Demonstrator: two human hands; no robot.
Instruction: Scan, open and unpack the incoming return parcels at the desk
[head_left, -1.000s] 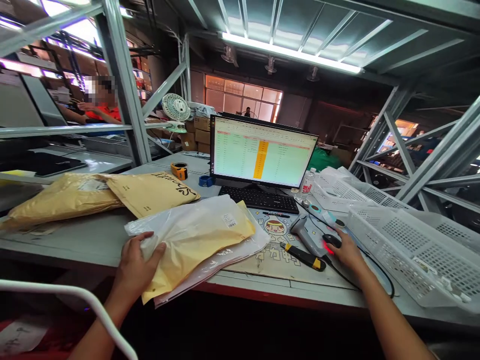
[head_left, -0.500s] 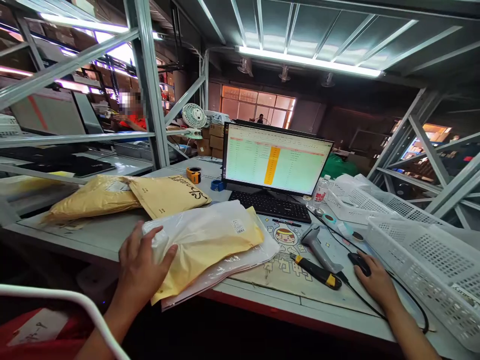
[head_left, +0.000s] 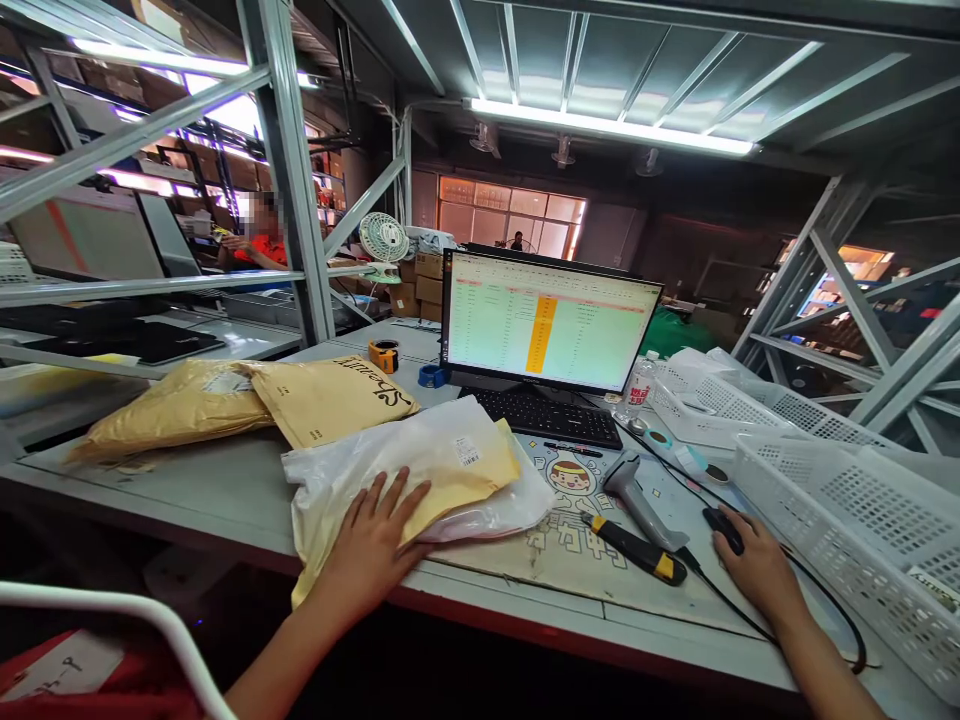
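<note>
My left hand (head_left: 375, 540) lies with fingers spread on a white and yellow plastic packing bag (head_left: 420, 450) at the desk's front edge. A small barcode label (head_left: 466, 452) shows on top of this bag. Around a black computer mouse (head_left: 724, 528) on the right curls my right hand (head_left: 765, 578). Between the hands, a black and yellow utility knife (head_left: 634, 548) and a grey barcode scanner (head_left: 643, 500) rest on the printed desk mat (head_left: 517, 555). Behind the bag, two yellow mailers (head_left: 330, 395) overlap.
A monitor (head_left: 547, 320) with a spreadsheet stands behind the black keyboard (head_left: 540, 415). White perforated baskets (head_left: 847, 540) line the right side. An orange tape measure (head_left: 383, 355), a bottle (head_left: 640, 385) and a fan (head_left: 384, 238) stand farther back. Beyond the metal frame (head_left: 281, 170) sits another person (head_left: 266, 245).
My left hand has moved right from the bag's left end and now lies flat on its front part. The bag's left end has settled lower. My right hand stays on the mouse.
</note>
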